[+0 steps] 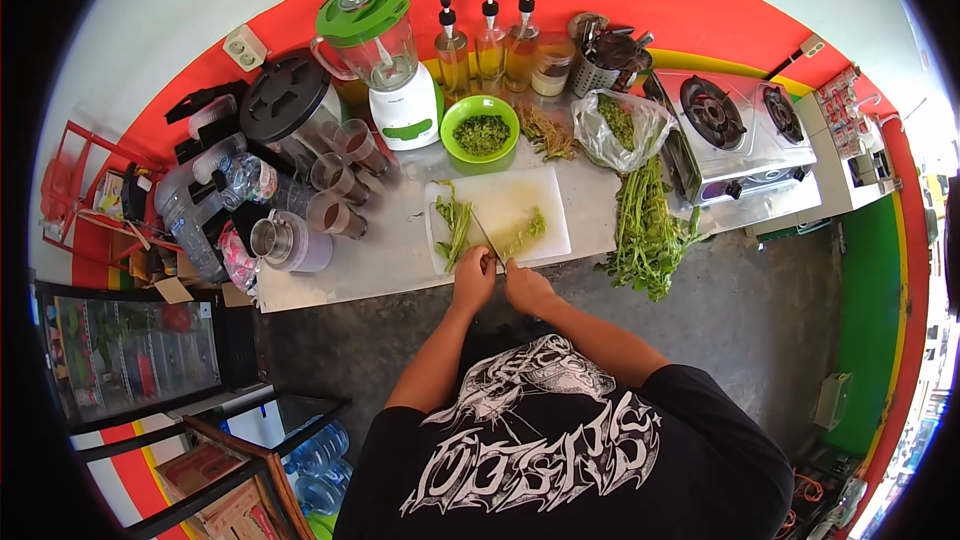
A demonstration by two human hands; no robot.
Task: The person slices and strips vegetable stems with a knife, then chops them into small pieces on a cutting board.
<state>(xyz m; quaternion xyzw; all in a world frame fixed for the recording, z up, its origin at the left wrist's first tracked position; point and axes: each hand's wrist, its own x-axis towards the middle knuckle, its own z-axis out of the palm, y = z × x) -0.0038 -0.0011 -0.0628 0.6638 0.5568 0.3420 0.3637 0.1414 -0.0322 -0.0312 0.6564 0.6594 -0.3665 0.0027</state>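
Observation:
A white cutting board (548, 192) lies on the metal counter in front of me. My right hand (528, 287) is closed at its front edge around a knife (486, 234), whose blade slants up and left over the board. My left hand (474, 280) is curled just beside it, close to the knife; whatever its fingers hold is hidden. Leafy green stalks (453, 224) lie on the board left of the blade. To the blade's right is a small heap of chopped greens (530, 230). Behind the board, a green bowl (513, 132) contains finely chopped greens.
A bunch of leafy greens (645, 230) hangs over the counter's front edge, below a plastic bag of greens (622, 125). At right stands a gas stove (745, 162). A blender (405, 105), pump bottles (490, 55), brown-filled glasses (335, 215) and a lilac flask (305, 245) crowd the back and left.

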